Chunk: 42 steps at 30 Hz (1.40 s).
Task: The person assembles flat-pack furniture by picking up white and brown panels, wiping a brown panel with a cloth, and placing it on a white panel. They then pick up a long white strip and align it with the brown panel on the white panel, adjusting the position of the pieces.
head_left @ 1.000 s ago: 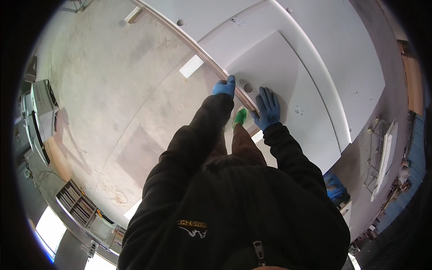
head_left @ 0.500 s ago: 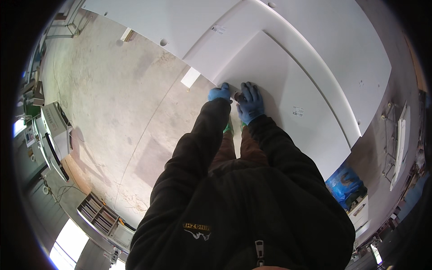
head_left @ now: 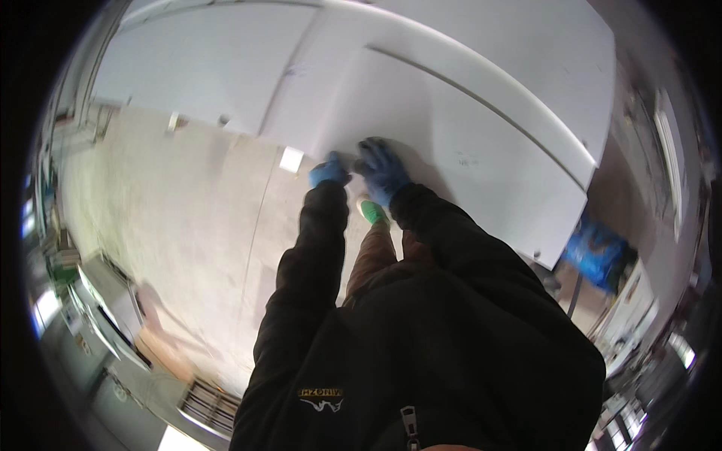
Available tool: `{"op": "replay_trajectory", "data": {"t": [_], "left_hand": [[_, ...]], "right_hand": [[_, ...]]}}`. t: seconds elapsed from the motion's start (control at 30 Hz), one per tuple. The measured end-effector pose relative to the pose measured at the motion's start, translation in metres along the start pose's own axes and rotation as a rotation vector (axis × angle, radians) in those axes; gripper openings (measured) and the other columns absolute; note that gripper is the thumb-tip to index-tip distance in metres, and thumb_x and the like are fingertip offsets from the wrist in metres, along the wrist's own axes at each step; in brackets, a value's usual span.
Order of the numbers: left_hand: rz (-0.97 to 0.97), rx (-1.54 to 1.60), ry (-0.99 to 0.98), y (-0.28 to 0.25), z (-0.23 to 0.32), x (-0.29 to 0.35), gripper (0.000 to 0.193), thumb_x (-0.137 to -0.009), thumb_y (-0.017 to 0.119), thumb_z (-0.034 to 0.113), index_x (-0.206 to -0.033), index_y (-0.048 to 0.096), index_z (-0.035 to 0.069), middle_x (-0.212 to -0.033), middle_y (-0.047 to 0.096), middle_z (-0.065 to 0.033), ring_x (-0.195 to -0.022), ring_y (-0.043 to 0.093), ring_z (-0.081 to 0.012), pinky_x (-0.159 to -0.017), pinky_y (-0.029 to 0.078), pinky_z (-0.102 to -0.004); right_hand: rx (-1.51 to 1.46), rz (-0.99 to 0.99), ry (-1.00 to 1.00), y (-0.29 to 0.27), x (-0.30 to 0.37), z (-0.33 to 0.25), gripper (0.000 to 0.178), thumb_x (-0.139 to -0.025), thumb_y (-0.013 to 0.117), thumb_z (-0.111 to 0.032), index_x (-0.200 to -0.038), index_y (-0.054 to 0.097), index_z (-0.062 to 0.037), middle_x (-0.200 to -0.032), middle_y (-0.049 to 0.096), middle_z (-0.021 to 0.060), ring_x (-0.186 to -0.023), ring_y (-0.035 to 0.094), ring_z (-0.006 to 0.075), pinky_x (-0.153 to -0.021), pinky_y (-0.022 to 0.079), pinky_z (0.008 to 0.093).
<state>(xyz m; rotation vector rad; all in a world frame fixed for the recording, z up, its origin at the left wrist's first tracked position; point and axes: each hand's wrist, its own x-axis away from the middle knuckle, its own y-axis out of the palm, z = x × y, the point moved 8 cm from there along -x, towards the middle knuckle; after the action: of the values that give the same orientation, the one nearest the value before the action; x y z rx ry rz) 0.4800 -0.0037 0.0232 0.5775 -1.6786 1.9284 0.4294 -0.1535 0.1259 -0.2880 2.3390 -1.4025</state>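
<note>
Floor of pale grey concrete [head_left: 203, 218] fills the left side. Big smooth white panel [head_left: 481, 180] spreads over the upper middle and right, its near edge right in front of the person; we see a long curved white raised strip [head_left: 459, 60] crossing behind it. Dark long-sleeved zip jacket [head_left: 436, 353] takes up the bottom, brownish trousers [head_left: 372, 252] just beyond. We spot a crumpled blue bag [head_left: 598, 255] right of the panel.

Right hand in a blue glove [head_left: 382, 169] lies on the panel at its near edge, fingers extended and slightly spread, gripping nothing we can see. Left hand in a blue glove [head_left: 329, 171] sits just beside it at the same edge, fingers curled; blurred, so we can't tell how tightly it closes or whether it grips the edge. Below them we note a green shoe [head_left: 371, 211]; left of the hands, a small white rectangular piece [head_left: 291, 158].
</note>
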Motion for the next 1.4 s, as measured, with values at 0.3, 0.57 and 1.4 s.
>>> {"op": "replay_trajectory", "data": {"t": [0.3,0.57,1.4], "left_hand": [[-0.219,1.646,-0.627,0.071,-0.023,0.000,0.029,-0.099,0.063,0.035,-0.113,0.068,0.011,-0.104,0.073,-0.0071,-0.085,0.064,-0.0297,-0.076,0.055,-0.0454],[-0.359,1.392,0.187,0.057,0.031,-0.023,0.037,-0.094,0.056,0.008,-0.129,0.062,-0.001,-0.131,0.067,-0.0170,-0.123,0.059,-0.0343,-0.105,0.050,-0.0467],[-0.201,1.570,-0.402,0.047,0.059,0.009,0.052,-0.103,0.055,0.022,-0.148,0.050,-0.004,-0.151,0.055,-0.0233,-0.141,0.050,-0.0362,-0.118,0.045,-0.0487]], "right_hand": [[-0.212,0.540,0.477,-0.124,0.234,0.066,0.042,-0.081,0.079,-0.023,-0.117,0.067,-0.0062,-0.137,0.064,0.0193,-0.128,0.058,0.0425,-0.108,0.045,0.0561],[-0.058,0.619,2.312,-0.136,0.598,0.152,0.081,-0.095,0.053,-0.072,-0.121,0.074,0.0018,-0.120,0.073,0.0264,-0.118,0.068,0.0417,-0.101,0.052,0.0516],[-0.563,1.129,2.421,-0.156,0.564,0.167,0.066,-0.102,0.052,-0.056,-0.106,0.076,0.0052,-0.092,0.076,0.0271,-0.090,0.076,0.0426,-0.077,0.057,0.0482]]}}
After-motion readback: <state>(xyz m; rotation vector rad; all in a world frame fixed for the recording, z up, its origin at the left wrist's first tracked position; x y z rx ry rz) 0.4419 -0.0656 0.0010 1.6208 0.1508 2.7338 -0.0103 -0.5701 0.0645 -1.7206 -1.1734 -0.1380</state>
